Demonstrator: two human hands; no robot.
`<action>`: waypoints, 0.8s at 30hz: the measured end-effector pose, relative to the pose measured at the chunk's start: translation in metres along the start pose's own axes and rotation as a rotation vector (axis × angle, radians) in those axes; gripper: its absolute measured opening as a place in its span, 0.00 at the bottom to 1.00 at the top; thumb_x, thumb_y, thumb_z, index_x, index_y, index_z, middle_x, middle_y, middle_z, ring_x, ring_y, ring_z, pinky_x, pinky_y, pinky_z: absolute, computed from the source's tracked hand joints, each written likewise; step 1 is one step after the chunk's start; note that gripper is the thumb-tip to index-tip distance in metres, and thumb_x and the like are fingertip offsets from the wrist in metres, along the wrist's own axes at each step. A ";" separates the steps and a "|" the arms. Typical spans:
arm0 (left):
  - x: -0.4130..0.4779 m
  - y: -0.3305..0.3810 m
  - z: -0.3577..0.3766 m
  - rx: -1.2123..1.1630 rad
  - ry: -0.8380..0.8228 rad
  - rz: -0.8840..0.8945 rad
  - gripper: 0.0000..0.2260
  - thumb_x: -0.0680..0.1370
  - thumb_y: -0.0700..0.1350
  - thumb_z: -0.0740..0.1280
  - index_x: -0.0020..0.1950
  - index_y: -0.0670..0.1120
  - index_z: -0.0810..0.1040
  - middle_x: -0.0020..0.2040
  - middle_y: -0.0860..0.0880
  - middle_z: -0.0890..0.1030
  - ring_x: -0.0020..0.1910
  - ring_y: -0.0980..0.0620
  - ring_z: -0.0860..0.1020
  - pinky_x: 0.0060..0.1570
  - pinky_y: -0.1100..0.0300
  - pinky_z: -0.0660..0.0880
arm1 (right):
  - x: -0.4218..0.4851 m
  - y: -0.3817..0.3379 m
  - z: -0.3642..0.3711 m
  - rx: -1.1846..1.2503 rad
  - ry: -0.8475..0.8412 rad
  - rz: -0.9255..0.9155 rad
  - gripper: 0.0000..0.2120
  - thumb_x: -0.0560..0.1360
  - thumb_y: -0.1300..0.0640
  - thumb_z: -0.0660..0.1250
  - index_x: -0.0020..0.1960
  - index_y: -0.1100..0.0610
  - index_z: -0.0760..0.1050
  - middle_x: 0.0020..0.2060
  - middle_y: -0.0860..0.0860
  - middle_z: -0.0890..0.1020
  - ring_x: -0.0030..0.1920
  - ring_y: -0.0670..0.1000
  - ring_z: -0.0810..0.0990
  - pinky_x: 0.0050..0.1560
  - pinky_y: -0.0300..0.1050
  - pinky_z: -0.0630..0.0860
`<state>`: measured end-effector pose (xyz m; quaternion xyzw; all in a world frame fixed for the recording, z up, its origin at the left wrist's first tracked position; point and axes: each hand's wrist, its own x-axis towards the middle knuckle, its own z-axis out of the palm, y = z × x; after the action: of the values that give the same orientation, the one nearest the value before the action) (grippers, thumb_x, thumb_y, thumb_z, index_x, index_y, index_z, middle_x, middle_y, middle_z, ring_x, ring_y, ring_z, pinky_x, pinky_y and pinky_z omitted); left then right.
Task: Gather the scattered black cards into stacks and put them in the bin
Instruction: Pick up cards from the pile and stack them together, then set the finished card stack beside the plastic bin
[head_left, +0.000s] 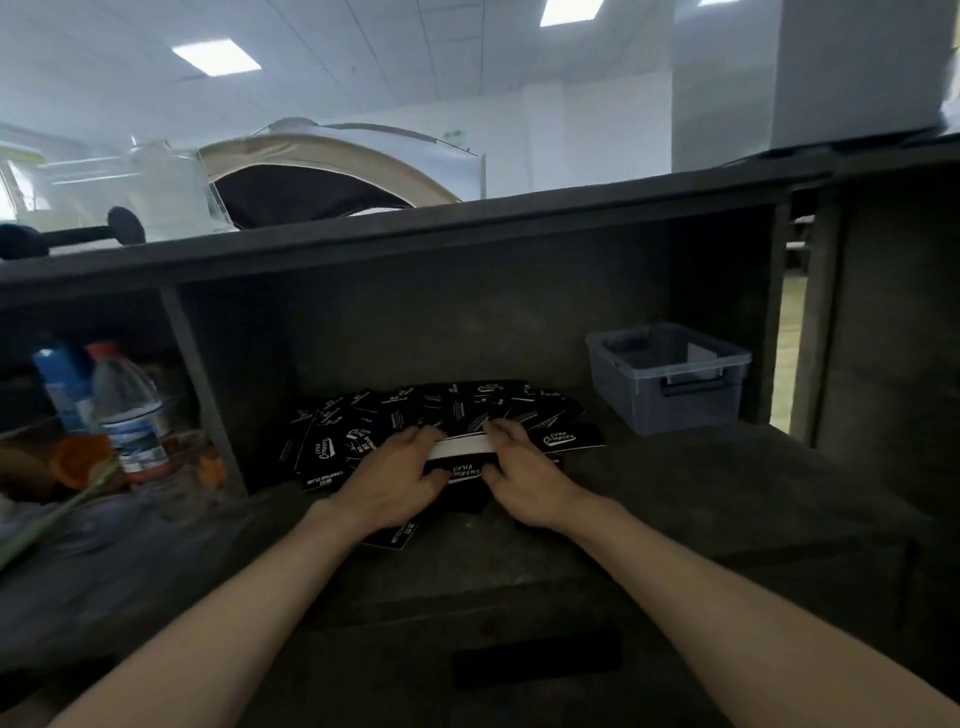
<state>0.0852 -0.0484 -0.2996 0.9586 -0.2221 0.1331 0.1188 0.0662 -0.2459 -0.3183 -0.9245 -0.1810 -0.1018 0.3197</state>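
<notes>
Snugly, left hand (396, 480) and right hand (527, 483) pinch rectangular black cards (461, 448).

bare shelf (613, 441) between scattered cards (415, 410) and bin (670, 395)

"CAMPING CLUB" in white txt on black cards (324, 477), upside-down

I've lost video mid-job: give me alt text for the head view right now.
The left hand and right hand grip a stack of black cards above the scattered cards on a dark shelf. A grey bin stands apart to their right; water bottles sit in the compartment to the left.
</notes>
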 end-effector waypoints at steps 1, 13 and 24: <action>-0.001 0.003 -0.003 -0.001 -0.015 -0.008 0.19 0.79 0.49 0.64 0.69 0.48 0.70 0.61 0.46 0.75 0.61 0.45 0.75 0.60 0.50 0.73 | -0.004 -0.002 -0.004 0.013 0.023 -0.019 0.28 0.80 0.60 0.60 0.77 0.62 0.56 0.75 0.57 0.59 0.73 0.55 0.64 0.72 0.36 0.55; 0.063 0.153 0.018 -0.780 -0.047 -0.096 0.05 0.76 0.47 0.72 0.50 0.50 0.80 0.46 0.50 0.82 0.44 0.54 0.81 0.39 0.55 0.81 | -0.072 0.083 -0.151 0.256 0.406 0.360 0.12 0.72 0.46 0.70 0.53 0.49 0.80 0.48 0.47 0.82 0.48 0.46 0.79 0.49 0.43 0.75; 0.113 0.229 0.082 -0.531 -0.053 -0.062 0.18 0.74 0.57 0.72 0.59 0.47 0.83 0.52 0.50 0.84 0.54 0.49 0.82 0.47 0.61 0.76 | -0.092 0.155 -0.178 -0.068 0.530 0.531 0.27 0.69 0.50 0.75 0.65 0.57 0.72 0.56 0.54 0.81 0.57 0.56 0.79 0.52 0.45 0.74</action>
<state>0.0946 -0.3160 -0.3031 0.9034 -0.2229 0.0414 0.3641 0.0313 -0.4958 -0.2939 -0.8908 0.1575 -0.2572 0.3400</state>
